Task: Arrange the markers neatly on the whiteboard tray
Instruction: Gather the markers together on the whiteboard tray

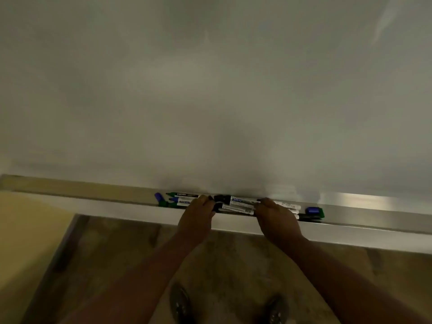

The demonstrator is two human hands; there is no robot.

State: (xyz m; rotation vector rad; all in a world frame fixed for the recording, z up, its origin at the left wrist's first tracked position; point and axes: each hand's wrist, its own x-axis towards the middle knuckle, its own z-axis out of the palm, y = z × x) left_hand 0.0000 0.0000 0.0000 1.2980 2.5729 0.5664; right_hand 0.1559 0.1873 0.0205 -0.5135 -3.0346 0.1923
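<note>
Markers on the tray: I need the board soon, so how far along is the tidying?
Well along. All markers already lie lengthwise in the tray. The left hand and right hand are squeezing the middle bunch from both ends. Left: the overlapping markers at either end, beyond the hands.

1. Left hand (pixel 198 217) and right hand (pixel 277 220): bare, with no rings or watch to be seen.
2. Forearms: uncovered; no sleeves are visible.
3. Shoes (pixel 180 302): dark, seen blurred from above.
</note>
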